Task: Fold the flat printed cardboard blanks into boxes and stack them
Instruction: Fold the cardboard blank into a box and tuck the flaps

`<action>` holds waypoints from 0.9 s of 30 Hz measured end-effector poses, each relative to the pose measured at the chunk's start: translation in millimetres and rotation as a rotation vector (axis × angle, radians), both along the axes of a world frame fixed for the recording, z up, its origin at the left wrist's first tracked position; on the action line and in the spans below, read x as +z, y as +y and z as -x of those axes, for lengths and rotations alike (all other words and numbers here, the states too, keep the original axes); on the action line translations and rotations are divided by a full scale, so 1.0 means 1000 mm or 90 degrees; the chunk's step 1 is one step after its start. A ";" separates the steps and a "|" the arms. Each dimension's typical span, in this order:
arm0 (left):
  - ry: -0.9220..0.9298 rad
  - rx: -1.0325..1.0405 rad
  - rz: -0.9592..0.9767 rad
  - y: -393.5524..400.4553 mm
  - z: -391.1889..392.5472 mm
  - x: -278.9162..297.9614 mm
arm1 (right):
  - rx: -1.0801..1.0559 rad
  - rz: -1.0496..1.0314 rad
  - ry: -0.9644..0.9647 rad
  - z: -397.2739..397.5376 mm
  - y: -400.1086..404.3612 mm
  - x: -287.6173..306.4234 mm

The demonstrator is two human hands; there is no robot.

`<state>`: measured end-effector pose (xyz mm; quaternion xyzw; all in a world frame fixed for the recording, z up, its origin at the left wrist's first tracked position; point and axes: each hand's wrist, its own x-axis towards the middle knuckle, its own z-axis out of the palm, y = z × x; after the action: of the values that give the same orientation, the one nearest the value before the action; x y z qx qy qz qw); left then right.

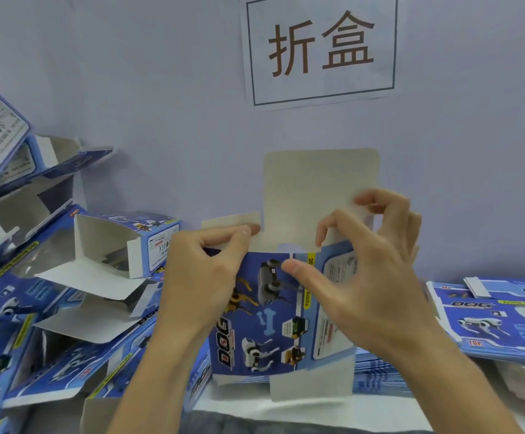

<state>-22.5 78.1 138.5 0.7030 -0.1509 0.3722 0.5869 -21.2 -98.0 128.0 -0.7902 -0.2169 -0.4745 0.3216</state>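
I hold a blue printed cardboard box (264, 321) upright in the middle of the view, partly opened into shape. Its tall grey top flap (311, 189) stands up behind my fingers. My left hand (201, 277) grips the box's left side, with fingertips on the small left flap (230, 220). My right hand (367, 277) holds the right side, thumb pressed on the front panel and fingers curled over the small right flap. A pile of folded boxes (67, 277) lies at the left. A stack of flat blanks (499, 317) lies at the right.
A pale wall stands close behind, bearing a paper sign (320, 48) with two large characters. More folded boxes (1, 142) lean against the wall at upper left. A white table edge (286, 408) shows under the box.
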 end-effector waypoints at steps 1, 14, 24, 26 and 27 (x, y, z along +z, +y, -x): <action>-0.021 0.006 0.005 -0.002 0.001 -0.001 | 0.026 -0.029 0.000 -0.001 0.003 -0.002; -0.095 -0.058 0.087 0.009 0.001 0.006 | 0.487 -0.195 0.230 -0.010 -0.020 -0.011; -0.081 -0.183 0.020 -0.007 0.010 0.009 | 0.485 -0.107 0.287 -0.001 0.001 -0.006; -0.049 -0.199 0.073 -0.008 0.008 0.008 | 0.485 -0.123 0.285 -0.001 0.005 -0.006; -0.037 -0.197 0.106 -0.008 0.008 0.008 | 0.475 -0.132 0.286 -0.001 0.004 -0.005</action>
<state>-30.2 70.6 147.0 0.6094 -0.2430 0.3089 0.6886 -20.5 -94.1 122.7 -0.7051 -0.3631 -0.1619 0.5872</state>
